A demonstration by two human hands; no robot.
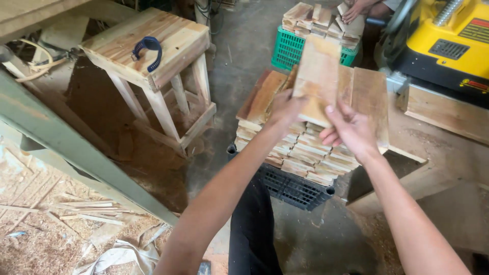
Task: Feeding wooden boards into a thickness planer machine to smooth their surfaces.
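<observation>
I hold a flat rectangular wooden board (pixel 318 76) upright in front of me with both hands. My left hand (pixel 285 109) grips its lower left edge, and my right hand (pixel 349 130) clasps its lower right corner from beneath. Right below the board stands a tall stack of similar short wooden boards (pixel 300 147), piled in a black plastic crate (pixel 295 188). More boards (pixel 369 99) lean at the stack's right side.
A wooden stool (pixel 153 56) with a blue strap on top stands at left. A green crate (pixel 290 48) heaped with boards sits behind, where another person's hand (pixel 354 10) rests. A yellow planer machine (pixel 448 40) is at the right. Sawdust and offcuts (pixel 61 224) cover the floor.
</observation>
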